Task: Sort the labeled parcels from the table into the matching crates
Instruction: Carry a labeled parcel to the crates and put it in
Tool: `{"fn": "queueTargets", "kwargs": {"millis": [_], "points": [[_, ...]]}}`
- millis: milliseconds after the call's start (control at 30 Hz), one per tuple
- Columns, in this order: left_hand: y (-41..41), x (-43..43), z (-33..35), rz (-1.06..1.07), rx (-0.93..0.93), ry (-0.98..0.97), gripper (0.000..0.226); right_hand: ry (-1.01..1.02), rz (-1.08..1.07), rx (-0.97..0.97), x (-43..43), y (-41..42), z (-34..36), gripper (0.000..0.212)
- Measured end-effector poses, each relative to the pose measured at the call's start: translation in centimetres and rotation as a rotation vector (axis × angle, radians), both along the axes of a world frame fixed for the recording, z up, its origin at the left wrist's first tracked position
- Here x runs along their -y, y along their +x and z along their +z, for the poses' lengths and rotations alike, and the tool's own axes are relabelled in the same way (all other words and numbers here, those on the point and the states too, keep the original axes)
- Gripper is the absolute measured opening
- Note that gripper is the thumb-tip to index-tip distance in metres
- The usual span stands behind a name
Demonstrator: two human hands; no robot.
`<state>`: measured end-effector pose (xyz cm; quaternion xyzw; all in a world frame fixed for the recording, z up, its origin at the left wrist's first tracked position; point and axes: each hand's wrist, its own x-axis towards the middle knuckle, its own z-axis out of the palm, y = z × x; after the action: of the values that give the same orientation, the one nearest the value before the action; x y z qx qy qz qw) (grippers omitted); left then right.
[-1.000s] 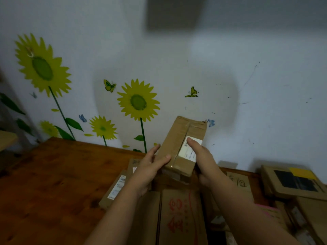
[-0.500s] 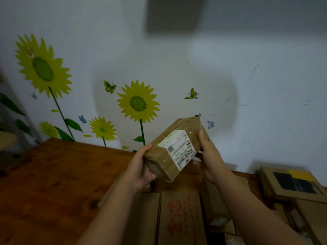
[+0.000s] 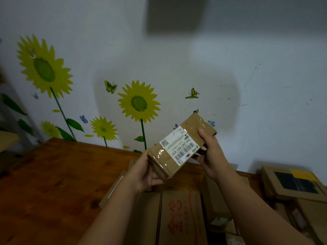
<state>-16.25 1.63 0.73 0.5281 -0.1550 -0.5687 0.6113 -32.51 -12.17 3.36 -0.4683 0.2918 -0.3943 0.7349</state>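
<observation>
A small brown cardboard parcel (image 3: 192, 129) wrapped in clear tape is held up above the table, tilted, with its white barcode label (image 3: 179, 146) facing me. My left hand (image 3: 145, 172) cups its near lower end. My right hand (image 3: 209, 153) grips its far right side, thumb on top. Below lie more cardboard parcels: one with red print (image 3: 180, 214) in the middle, and a flat box with a dark window and a yellow patch (image 3: 293, 181) at the right. No crate is in view.
The wooden table (image 3: 53, 183) stretches to the left, against a white wall with sunflower and butterfly stickers (image 3: 138, 103). Several cardboard boxes crowd the lower right. A pale shelf edge (image 3: 7, 140) shows at far left.
Both hands turned the parcel over, bringing the barcode label fully up toward me, then shifted it slightly right and flatter. The boxes on the table stayed put.
</observation>
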Motion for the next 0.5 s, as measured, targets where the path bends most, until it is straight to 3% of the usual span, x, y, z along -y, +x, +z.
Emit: {"fn": "queueTargets", "kwargs": {"millis": [100, 167, 233, 300, 400, 500], "points": [[-0.2, 0.0, 0.9, 0.026, 0.153, -0.064, 0.035, -0.074, -0.045, -0.109, 0.2, -0.2, 0.3, 0.046], [-0.2, 0.0, 1.4, -0.055, 0.207, -0.083, 0.043, -0.104, -0.065, -0.154, 0.4, -0.2, 0.5, 0.042], [-0.4, 0.0, 1.9, -0.117, 0.248, -0.099, 0.037, -0.127, -0.064, -0.176, 0.3, 0.1, 0.8, 0.043], [-0.6, 0.0, 2.0, -0.183, 0.219, -0.115, 0.035, -0.165, -0.044, -0.191, -0.1, 0.3, 1.1, 0.053], [-0.7, 0.0, 1.6, -0.249, 0.154, -0.163, 0.050, -0.242, -0.007, -0.208, -0.1, 0.7, 1.2, 0.078], [-0.5, 0.7, 0.5, -0.268, 0.135, -0.240, 0.074, -0.270, 0.020, -0.244, 0.1, 0.7, 1.2, 0.119]]}}
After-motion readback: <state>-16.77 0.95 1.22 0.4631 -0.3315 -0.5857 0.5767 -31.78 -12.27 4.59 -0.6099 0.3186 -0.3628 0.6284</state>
